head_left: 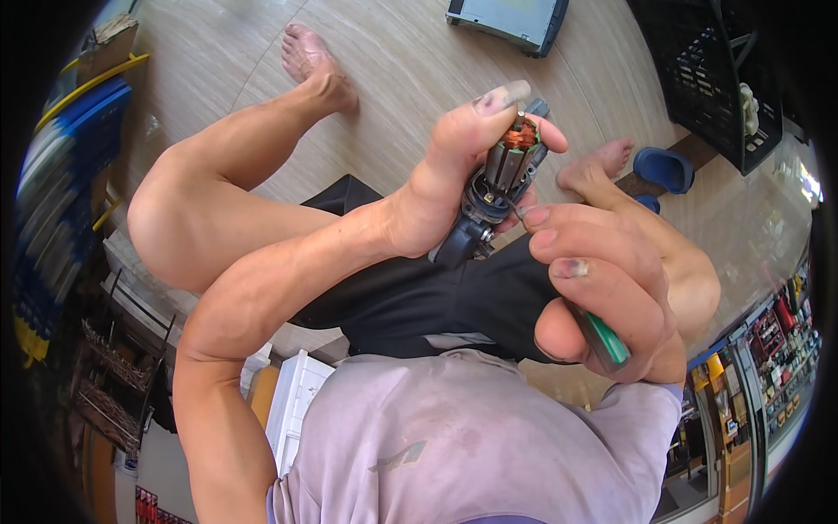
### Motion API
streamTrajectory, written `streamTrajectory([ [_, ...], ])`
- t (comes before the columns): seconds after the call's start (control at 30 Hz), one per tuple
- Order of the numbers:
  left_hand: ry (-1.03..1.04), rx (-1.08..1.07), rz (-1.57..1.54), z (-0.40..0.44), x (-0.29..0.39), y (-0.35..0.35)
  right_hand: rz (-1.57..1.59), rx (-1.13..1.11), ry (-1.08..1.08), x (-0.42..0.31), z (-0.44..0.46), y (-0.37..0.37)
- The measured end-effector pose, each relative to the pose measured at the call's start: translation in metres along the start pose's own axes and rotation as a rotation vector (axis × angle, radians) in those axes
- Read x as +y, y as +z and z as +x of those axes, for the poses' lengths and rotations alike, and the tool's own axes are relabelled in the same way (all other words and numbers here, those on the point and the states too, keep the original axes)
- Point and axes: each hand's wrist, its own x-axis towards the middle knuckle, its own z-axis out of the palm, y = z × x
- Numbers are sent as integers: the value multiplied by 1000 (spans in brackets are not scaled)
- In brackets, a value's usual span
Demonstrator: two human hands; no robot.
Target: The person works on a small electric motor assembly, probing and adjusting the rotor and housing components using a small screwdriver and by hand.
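Observation:
My left hand [441, 170] is wrapped round a small motor assembly, its thumb along the top end. The motor's armature [508, 166] has a dark slotted core and copper windings [522, 135] at its far end. Its near end sits in a black housing [476, 217] with a silver screw at the side. My right hand [607, 271] is closed on a screwdriver [604, 339] with a green and black handle. The thin metal tip points at the joint between armature and housing; whether it touches cannot be made out.
On the tiled floor lies a grey metal box [511, 22] at the far side. A black plastic crate [711, 79] stands far right, near a blue slipper [663, 168]. Blue stacked panels [65, 192] are at the left. A shelf of goods [777, 358] is on the right.

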Motion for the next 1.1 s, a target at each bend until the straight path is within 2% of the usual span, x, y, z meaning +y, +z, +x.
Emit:
streamTrajectory([
  [0.33, -20, -9, -8, 3, 0, -1, -13, -27, -15, 3, 0, -4],
  [0.47, -39, -23, -66, 3, -1, -1, -143, 100, -130, 6, -1, 18],
  [0.57, -95, 29, 112, 4, 7, 6, -232, 150, -184, 5, 1, 24],
  [0.67, -119, -9, 83, 3, 5, 5, -274, 166, -223, 5, 3, 26],
  [0.77, -97, -22, -166, 4, -2, 1, -315, 92, -284, 6, 1, 20],
  [0.83, -111, -63, -223, 4, 2, 2, -322, 61, -327, 5, 0, 16],
  [0.97, -102, -132, -295, 6, 3, 1, -316, 124, -394, 7, -3, 8],
  [1.1, -100, -139, -292, 7, 3, 1, -267, 236, -369, 7, -1, 7],
])
